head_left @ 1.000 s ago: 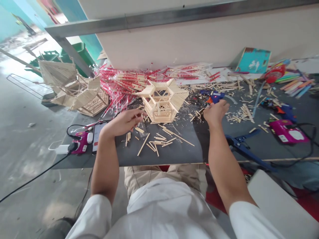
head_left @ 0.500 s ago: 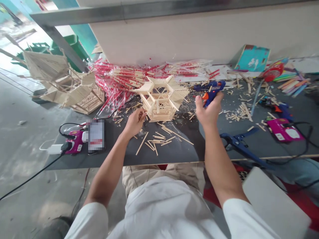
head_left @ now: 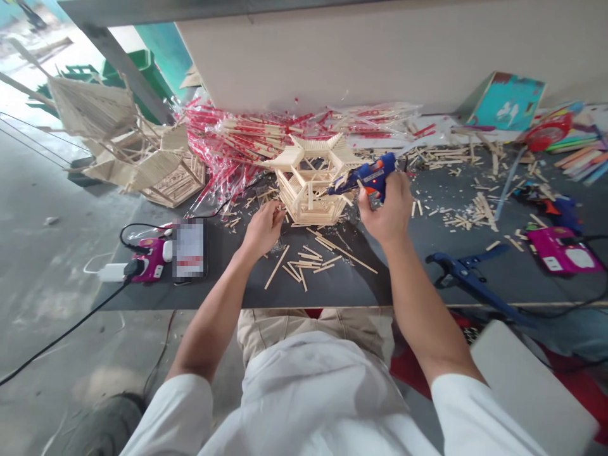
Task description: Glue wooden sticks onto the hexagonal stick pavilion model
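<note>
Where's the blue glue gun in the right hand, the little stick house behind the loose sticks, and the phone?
Blue glue gun (head_left: 373, 175): head view, on its body.
Little stick house (head_left: 317, 212): head view, on its lower front wall.
Phone (head_left: 189, 250): head view, on its blurred screen.

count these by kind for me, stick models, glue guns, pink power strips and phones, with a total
Stick models: 2
Glue guns: 2
Pink power strips: 2
Phones: 1
Total: 7
</note>
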`<act>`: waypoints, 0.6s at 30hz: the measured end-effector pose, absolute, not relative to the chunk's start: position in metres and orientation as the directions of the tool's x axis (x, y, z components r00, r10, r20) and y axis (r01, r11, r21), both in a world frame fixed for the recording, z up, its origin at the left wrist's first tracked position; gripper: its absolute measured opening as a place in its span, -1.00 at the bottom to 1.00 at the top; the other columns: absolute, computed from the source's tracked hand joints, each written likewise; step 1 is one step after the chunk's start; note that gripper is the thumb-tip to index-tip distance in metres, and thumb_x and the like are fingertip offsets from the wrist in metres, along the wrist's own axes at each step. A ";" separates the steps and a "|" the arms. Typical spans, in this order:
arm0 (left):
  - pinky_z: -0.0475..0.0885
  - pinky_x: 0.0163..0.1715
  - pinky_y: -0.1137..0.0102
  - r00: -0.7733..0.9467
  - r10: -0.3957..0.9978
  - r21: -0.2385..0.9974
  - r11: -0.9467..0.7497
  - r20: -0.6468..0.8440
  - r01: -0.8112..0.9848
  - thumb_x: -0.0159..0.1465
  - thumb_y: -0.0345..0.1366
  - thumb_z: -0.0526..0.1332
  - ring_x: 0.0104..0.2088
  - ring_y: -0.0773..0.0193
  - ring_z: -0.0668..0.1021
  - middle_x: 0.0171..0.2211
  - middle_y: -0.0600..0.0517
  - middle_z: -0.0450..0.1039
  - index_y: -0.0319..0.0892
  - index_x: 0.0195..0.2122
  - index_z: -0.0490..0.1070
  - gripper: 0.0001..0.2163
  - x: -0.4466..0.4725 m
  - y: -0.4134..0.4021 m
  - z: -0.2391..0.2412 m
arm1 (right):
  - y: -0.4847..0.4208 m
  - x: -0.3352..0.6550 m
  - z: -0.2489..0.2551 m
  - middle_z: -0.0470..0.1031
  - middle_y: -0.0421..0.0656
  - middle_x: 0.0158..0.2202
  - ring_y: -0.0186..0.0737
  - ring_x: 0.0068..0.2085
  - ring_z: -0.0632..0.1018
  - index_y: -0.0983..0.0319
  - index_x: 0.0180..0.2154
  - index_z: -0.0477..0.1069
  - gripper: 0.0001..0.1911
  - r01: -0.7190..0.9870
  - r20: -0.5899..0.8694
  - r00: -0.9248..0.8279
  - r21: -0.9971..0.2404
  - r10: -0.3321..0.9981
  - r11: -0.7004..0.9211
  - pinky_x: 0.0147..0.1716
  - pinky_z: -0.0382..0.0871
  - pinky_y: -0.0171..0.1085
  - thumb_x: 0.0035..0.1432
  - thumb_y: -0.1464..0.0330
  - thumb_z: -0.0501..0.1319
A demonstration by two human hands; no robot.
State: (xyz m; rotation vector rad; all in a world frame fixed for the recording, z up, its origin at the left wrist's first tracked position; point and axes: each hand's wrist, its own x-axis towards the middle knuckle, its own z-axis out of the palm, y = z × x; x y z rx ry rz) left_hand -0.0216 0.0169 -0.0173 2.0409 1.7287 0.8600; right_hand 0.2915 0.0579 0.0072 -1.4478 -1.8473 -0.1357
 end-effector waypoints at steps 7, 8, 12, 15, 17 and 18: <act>0.40 -0.08 0.28 0.120 0.964 0.578 -0.240 0.237 0.780 0.49 -0.19 0.09 -0.15 0.13 0.56 -0.14 -0.09 0.55 -0.15 0.01 0.44 -0.78 -0.018 0.012 -0.012 | 0.061 0.290 0.003 0.40 0.08 0.02 0.23 0.12 0.49 0.15 0.22 0.24 -0.53 0.869 0.600 -0.109 -0.330 0.793 0.369 0.12 0.47 0.20 0.36 0.15 0.13; 0.40 -0.09 0.28 0.124 0.965 0.578 -0.239 0.232 0.780 0.49 -0.18 0.10 -0.16 0.14 0.56 -0.15 -0.08 0.55 -0.15 0.00 0.45 -0.78 -0.018 0.012 -0.011 | 0.061 0.290 0.003 0.40 0.08 0.02 0.22 0.12 0.49 0.15 0.22 0.24 -0.53 0.869 0.594 -0.108 -0.333 0.798 0.365 0.12 0.47 0.19 0.36 0.15 0.13; 0.41 -0.09 0.28 0.136 0.966 0.576 -0.241 0.220 0.781 0.48 -0.20 0.10 -0.14 0.11 0.57 -0.16 -0.08 0.55 -0.13 -0.03 0.45 -0.80 -0.016 0.011 -0.009 | 0.061 0.291 0.002 0.40 0.08 0.01 0.21 0.12 0.49 0.14 0.22 0.23 -0.54 0.871 0.573 -0.102 -0.343 0.813 0.351 0.12 0.47 0.19 0.36 0.16 0.12; 0.41 -0.09 0.26 0.144 0.967 0.567 -0.240 0.210 0.788 0.47 -0.22 0.11 -0.13 0.10 0.57 -0.17 -0.08 0.55 -0.12 -0.04 0.44 -0.82 -0.016 0.010 -0.009 | 0.062 0.291 0.000 0.39 0.08 0.01 0.22 0.13 0.48 0.14 0.21 0.24 -0.55 0.871 0.584 -0.096 -0.343 0.806 0.352 0.13 0.46 0.19 0.36 0.17 0.12; 0.42 -0.10 0.25 0.146 0.968 0.565 -0.239 0.205 0.790 0.47 -0.22 0.11 -0.14 0.10 0.57 -0.17 -0.08 0.55 -0.12 -0.03 0.44 -0.82 -0.015 0.010 -0.008 | 0.063 0.292 -0.001 0.39 0.07 0.00 0.21 0.13 0.48 0.14 0.20 0.24 -0.56 0.870 0.585 -0.095 -0.345 0.806 0.353 0.13 0.45 0.20 0.36 0.17 0.11; 0.41 -0.10 0.25 0.148 0.968 0.565 -0.240 0.204 0.790 0.46 -0.23 0.11 -0.14 0.10 0.57 -0.16 -0.08 0.55 -0.12 -0.03 0.44 -0.82 -0.015 0.010 -0.008 | 0.063 0.292 -0.001 0.39 0.07 0.00 0.21 0.12 0.48 0.14 0.19 0.25 -0.57 0.869 0.583 -0.096 -0.346 0.806 0.354 0.13 0.45 0.19 0.36 0.17 0.11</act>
